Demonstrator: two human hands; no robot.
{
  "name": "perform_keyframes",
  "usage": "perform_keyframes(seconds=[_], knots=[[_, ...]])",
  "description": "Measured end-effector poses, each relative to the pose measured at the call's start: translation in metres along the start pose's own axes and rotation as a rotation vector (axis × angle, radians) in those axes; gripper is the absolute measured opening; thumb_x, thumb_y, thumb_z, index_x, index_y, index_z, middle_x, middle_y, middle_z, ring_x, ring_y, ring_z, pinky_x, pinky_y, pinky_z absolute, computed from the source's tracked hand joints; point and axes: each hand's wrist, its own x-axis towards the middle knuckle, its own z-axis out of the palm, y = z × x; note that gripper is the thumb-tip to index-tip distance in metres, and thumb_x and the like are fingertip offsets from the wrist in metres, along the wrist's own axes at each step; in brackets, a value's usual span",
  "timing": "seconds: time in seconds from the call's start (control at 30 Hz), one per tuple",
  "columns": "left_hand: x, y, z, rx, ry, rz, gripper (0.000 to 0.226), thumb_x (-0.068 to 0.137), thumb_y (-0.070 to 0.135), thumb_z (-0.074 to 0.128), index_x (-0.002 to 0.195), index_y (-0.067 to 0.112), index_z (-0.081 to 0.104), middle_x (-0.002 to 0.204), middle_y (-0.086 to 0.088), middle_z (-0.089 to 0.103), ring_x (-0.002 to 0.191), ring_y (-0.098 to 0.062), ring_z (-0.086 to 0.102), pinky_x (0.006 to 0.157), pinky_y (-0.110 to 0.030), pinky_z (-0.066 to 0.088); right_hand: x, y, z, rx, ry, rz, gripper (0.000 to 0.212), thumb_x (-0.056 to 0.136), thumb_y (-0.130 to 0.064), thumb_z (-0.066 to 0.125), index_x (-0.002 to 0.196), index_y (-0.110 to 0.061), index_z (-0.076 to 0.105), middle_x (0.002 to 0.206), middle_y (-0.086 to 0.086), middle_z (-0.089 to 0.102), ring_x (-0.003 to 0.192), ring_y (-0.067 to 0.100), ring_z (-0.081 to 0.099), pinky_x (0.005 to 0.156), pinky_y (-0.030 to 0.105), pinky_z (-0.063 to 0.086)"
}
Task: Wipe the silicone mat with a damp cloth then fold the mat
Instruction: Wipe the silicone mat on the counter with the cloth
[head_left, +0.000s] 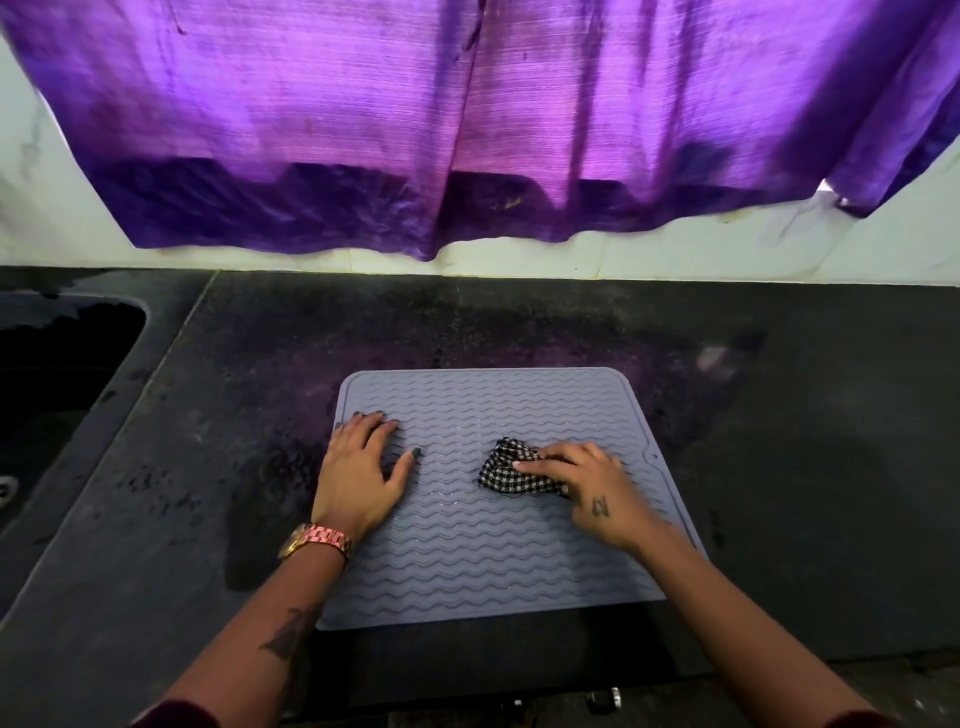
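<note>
The checked cloth (511, 467) is gripped by the right hand (592, 486) mid-mat, unwiped silicone mat (467, 561) lying leftward, where the left hand (363, 470) is pressed flat

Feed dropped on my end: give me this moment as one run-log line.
phase: wiping | left hand: flat on mat | right hand: holds checked cloth on mat | fold: not begun

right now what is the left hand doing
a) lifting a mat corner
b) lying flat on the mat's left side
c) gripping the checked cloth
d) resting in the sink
b: the left hand lies flat with fingers spread on the left side of the grey silicone mat, while the right hand holds the checked cloth.
</note>
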Motion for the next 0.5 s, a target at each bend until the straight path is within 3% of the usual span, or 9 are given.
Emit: perform_keyframes(seconds=[0.1, 0.17, 0.27, 0.4, 0.5], knots=[[0.000, 0.000, 0.000, 0.001, 0.005, -0.002, 0.080, 0.078, 0.065, 0.021, 0.132, 0.015, 0.052, 0.143, -0.006, 0.044, 0.137, -0.024, 0.032, 0.118, -0.041, 0.018, 0.012, 0.008, -0.012, 0.056, 0.044, 0.000, 0.080, 0.075, 0.016, 0.046, 0.127, -0.045, 0.051, 0.130, -0.012, 0.053, 0.115, 0.013, 0.043, 0.098, 0.042, 0.037], [0.000, 0.000, 0.001, 0.006, 0.009, -0.003, 0.079, 0.078, 0.065, 0.021, 0.133, 0.016, 0.051, 0.143, -0.005, 0.044, 0.137, -0.023, 0.032, 0.118, -0.040, 0.017, 0.019, 0.007, -0.011, 0.033, 0.124, 0.026, 0.084, 0.075, 0.016, 0.046, 0.133, -0.044, 0.044, 0.132, -0.010, 0.052, 0.116, 0.013, 0.041, 0.099, 0.044, 0.035], [0.000, 0.000, 0.002, 0.015, 0.008, -0.003, 0.079, 0.078, 0.066, 0.021, 0.133, 0.017, 0.051, 0.144, -0.004, 0.044, 0.137, -0.022, 0.031, 0.118, -0.039, 0.016, 0.024, 0.004, 0.000, -0.056, 0.071, 0.067, 0.085, 0.078, 0.013, 0.044, 0.138, -0.046, 0.034, 0.142, -0.011, 0.041, 0.124, 0.014, 0.033, 0.104, 0.041, 0.027], [0.001, 0.000, 0.002, 0.018, 0.016, 0.000, 0.080, 0.078, 0.066, 0.020, 0.132, 0.017, 0.052, 0.143, -0.005, 0.045, 0.136, -0.023, 0.033, 0.118, -0.040, 0.017, 0.037, 0.011, -0.010, -0.035, -0.002, 0.033, 0.083, 0.077, 0.012, 0.047, 0.134, -0.047, 0.041, 0.137, -0.011, 0.046, 0.117, 0.017, 0.040, 0.098, 0.040, 0.034], [0.001, -0.001, 0.002, 0.026, 0.021, -0.001, 0.079, 0.078, 0.066, 0.021, 0.132, 0.017, 0.052, 0.142, -0.005, 0.046, 0.136, -0.024, 0.034, 0.118, -0.040, 0.018, 0.047, 0.016, -0.015, -0.025, 0.106, 0.013, 0.081, 0.077, 0.014, 0.046, 0.133, -0.045, 0.043, 0.131, -0.009, 0.053, 0.112, 0.017, 0.044, 0.093, 0.038, 0.037]])
